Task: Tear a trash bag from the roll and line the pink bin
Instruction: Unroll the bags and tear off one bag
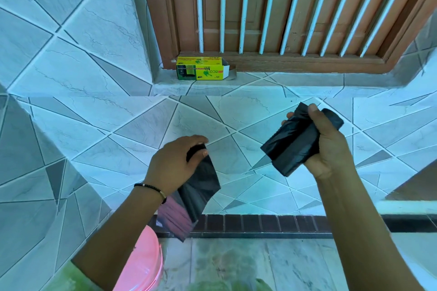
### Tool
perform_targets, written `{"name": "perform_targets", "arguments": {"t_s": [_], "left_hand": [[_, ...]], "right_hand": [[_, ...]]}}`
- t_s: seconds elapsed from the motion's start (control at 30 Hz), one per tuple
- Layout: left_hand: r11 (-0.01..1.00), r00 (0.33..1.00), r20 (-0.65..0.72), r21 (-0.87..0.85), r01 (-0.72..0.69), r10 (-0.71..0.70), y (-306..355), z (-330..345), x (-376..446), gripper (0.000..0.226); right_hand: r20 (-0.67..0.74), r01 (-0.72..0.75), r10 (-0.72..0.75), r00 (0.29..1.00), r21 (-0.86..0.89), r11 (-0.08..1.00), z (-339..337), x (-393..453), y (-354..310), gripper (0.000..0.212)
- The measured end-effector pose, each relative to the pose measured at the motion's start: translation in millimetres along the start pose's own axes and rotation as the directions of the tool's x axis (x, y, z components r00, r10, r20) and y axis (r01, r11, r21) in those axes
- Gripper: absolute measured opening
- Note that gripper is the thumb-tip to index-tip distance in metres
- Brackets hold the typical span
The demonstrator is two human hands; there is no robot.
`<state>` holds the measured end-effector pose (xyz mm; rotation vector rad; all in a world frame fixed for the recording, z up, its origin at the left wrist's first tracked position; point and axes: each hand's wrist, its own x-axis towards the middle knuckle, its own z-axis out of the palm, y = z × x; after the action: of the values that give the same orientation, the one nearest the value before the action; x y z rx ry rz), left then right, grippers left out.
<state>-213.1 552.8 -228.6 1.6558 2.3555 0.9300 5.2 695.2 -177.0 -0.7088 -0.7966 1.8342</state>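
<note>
Hands apart: left hand [176, 163] pinching torn bag [196, 194], right hand [324, 142] gripping roll [293, 146]; box [201, 71] seemingly empty.

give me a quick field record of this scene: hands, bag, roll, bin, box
left hand: pinches the top of a torn-off bag
bag: black, folded flat, hangs down from the left hand, apart from the roll
right hand: grips the roll
roll: black, loose end partly unwound
bin: pink, bottom left under the left arm, only partly in view, no liner seen
box: yellow and green, on the sill by the door, right end flap open
task stage: bag torn off, bin not yet lined
</note>
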Motion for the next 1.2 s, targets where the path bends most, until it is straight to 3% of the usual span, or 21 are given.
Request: {"name": "perform_targets", "arguments": {"t_s": [0.07, 0.17, 0.3, 0.4, 0.47, 0.57, 0.67, 0.77, 1.0, 1.2], "left_hand": [[0.994, 0.995, 0.084, -0.100, -0.051, 0.060, 14.5, 2.9, -1.8, 0.042], [0.922, 0.975, 0.202, -0.386, -0.011, 0.096, 41.1, 11.1, -6.7, 0.036], [0.792, 0.968, 0.225, -0.609, 0.054, 0.107, 60.5, 21.1, -8.7, 0.029], [0.657, 0.975, 0.209, -0.746, 0.106, 0.080, 58.7, 21.4, -8.5, 0.029], [0.588, 0.980, 0.196, -0.797, 0.135, 0.040, 52.4, 18.0, -7.0, 0.025], [0.521, 0.983, 0.183, -0.837, 0.164, -0.016, 41.4, 10.1, -3.7, 0.022], [0.545, 0.976, 0.219, -0.819, 0.177, 0.012, 33.0, 5.1, -2.5, 0.023], [0.574, 0.971, 0.235, -0.802, 0.165, 0.049, 25.0, 2.2, -2.5, 0.025], [0.637, 0.966, 0.253, -0.753, 0.165, 0.049, 11.8, -6.3, -1.9, 0.022], [0.527, 0.960, 0.281, -0.818, 0.229, 0.018, 3.2, -11.4, 3.1, 0.028]], "right_hand": [[0.028, 0.016, -0.019, 0.999, 0.097, 0.995, 8.9, -4.0, 11.5, 0.033], [0.064, 0.010, -0.021, 0.998, 0.169, 0.986, 20.6, -10.3, 36.1, 0.040], [0.082, -0.018, 0.002, 0.997, 0.197, 0.980, 30.7, -15.7, 63.1, 0.053], [0.127, -0.051, 0.026, 0.992, 0.197, 0.979, 28.6, -17.2, 66.4, 0.032], [0.201, -0.089, 0.057, 0.978, 0.151, 0.984, 22.2, -16.3, 63.4, 0.029], [0.234, -0.180, 0.203, 0.951, -0.116, 0.977, 9.5, -12.7, 56.8, 0.015], [0.270, -0.225, 0.309, 0.912, -0.301, 0.927, 5.5, -12.7, 49.9, 0.021], [0.304, -0.214, 0.319, 0.898, -0.331, 0.919, 5.7, -11.2, 47.0, 0.028], [0.361, -0.078, 0.244, 0.900, -0.418, 0.905, 12.1, -12.5, 48.6, 0.013], [0.403, 0.030, 0.167, 0.900, -0.439, 0.898, 24.0, -12.3, 54.4, 0.020]]}}
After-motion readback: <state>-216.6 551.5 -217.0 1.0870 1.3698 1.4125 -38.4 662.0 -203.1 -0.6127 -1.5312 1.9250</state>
